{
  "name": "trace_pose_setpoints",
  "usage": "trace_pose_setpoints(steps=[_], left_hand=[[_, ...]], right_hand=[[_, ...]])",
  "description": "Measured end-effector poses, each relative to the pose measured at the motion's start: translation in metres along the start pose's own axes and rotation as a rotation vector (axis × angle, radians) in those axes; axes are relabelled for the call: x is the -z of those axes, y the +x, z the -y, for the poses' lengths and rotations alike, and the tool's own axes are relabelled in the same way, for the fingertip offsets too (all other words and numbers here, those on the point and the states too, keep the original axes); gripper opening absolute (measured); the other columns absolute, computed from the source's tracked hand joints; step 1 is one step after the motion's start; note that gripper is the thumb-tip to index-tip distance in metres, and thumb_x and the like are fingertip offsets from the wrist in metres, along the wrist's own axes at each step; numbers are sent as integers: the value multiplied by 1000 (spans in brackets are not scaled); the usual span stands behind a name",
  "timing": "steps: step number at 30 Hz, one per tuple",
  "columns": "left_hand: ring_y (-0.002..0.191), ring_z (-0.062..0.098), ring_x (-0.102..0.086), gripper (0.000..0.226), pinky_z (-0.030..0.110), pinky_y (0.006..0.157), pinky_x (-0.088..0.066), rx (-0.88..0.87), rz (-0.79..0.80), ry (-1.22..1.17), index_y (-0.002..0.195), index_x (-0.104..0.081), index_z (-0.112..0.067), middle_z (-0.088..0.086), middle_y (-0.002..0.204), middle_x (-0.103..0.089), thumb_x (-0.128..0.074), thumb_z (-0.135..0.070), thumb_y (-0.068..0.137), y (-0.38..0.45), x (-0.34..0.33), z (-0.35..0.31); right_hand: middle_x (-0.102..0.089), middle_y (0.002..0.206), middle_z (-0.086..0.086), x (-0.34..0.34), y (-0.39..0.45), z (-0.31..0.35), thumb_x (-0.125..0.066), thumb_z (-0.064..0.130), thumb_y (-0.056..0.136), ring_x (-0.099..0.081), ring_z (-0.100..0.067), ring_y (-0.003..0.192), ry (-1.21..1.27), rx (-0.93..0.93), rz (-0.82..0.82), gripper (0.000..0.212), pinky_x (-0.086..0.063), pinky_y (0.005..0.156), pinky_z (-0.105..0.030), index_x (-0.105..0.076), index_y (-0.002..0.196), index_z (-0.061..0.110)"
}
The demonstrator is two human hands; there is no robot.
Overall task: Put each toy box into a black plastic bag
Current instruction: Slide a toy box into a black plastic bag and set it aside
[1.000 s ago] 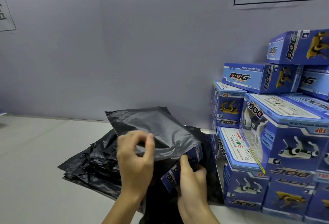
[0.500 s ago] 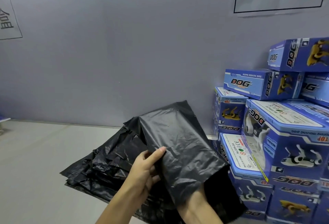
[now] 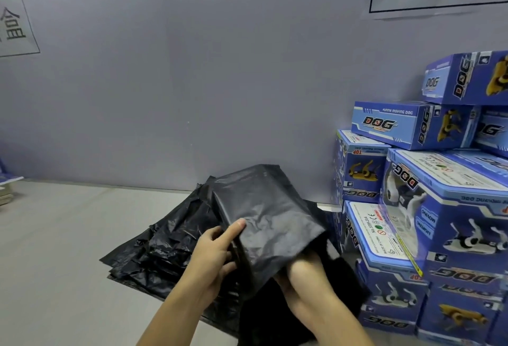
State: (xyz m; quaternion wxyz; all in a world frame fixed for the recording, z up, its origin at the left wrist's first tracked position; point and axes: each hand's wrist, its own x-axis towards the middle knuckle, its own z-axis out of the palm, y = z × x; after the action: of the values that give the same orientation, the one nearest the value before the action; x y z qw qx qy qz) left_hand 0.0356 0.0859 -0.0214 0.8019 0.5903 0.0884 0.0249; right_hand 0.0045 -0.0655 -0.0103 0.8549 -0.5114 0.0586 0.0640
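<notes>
A black plastic bag (image 3: 272, 216) bulges in a boxy shape above the table, so the toy box inside it is hidden. My left hand (image 3: 214, 255) grips the bag's left edge, thumb on top and fingers underneath. My right hand (image 3: 305, 271) reaches into the bag's open mouth from below. Its fingers are covered by the plastic, and only the back of the hand and the wrist show.
A pile of flat black bags (image 3: 170, 249) lies on the grey table (image 3: 55, 249) under my hands. Several blue toy dog boxes (image 3: 439, 222) are stacked against the wall at the right. Some flat items (image 3: 7, 194) sit at the far left edge.
The blue toy box, partly out of the bag a second ago, has slid fully inside. My right hand followed it into the mouth, and my left hand shifted to the bag's side.
</notes>
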Motion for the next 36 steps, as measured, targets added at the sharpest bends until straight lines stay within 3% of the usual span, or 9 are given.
trace_pose_setpoints(steps=[4,9,14,19,21,24,28,32,36], left_hand=[[110,29,-67,108,50,98,-54,-41,-127,1,141,-44,-5,16,129,-63,-87,-54,55,2,11,-1],[119,14,-54,71,37,100,-48,-484,-460,589,141,-44,-27,-6,134,-54,-79,-42,81,-5,21,-13],[110,0,-53,22,19,93,-42,-1036,5,1043,100,-72,-30,-22,105,-64,-70,-12,88,-12,1,-27],[110,-4,-49,21,18,112,-10,-882,403,1512,108,-67,-34,-19,108,-64,-53,-26,94,-14,10,4],[105,-5,-55,22,12,114,-4,-853,409,1424,107,-69,-32,-20,105,-67,-51,-25,95,-20,16,6],[88,-2,-62,22,8,105,-27,-822,305,1212,96,-74,-28,-23,90,-70,-54,-19,92,-27,22,-5],[86,0,-52,27,15,92,-24,-826,207,1344,85,-77,-30,-21,80,-68,-56,-13,88,-33,31,-20],[120,-32,-22,54,18,111,1,-579,365,1466,99,-74,-31,-27,122,-61,-46,12,81,-32,37,-24],[133,-27,-1,74,27,114,5,-468,478,1555,121,-62,-44,-34,149,-30,-48,16,80,-26,41,-17]], right_hand=[[-75,94,-10,12,-6,11,-55,11,94,-72,-22,90,-659,85,79,17,-55,93,-53,-68,98,0],[-76,80,1,23,-26,48,-50,11,97,-74,-13,71,-991,197,313,29,-60,77,-29,-75,89,21],[-68,82,9,34,-13,53,-56,7,96,-65,-9,79,-1001,721,21,31,-55,69,-24,-71,92,33],[-56,103,20,43,-5,32,-55,3,94,-57,-1,99,-1147,877,24,31,-49,81,-19,-68,108,28],[-57,101,19,45,-5,30,-54,-1,92,-58,-2,96,-1138,928,4,34,-48,77,-15,-69,107,26],[-61,103,15,48,-6,30,-50,-9,89,-58,0,101,-1148,949,-36,41,-48,85,-14,-69,108,22],[-50,112,20,54,-2,30,-48,-14,86,-52,0,106,-1387,783,46,54,-47,92,-17,-66,118,24],[-32,135,21,59,1,22,-52,-12,81,-35,-3,129,-1557,566,128,71,-40,98,-18,-54,135,34],[-27,142,21,61,1,20,-50,-12,82,-30,-2,135,-1540,544,127,74,-38,96,-16,-50,138,36]])
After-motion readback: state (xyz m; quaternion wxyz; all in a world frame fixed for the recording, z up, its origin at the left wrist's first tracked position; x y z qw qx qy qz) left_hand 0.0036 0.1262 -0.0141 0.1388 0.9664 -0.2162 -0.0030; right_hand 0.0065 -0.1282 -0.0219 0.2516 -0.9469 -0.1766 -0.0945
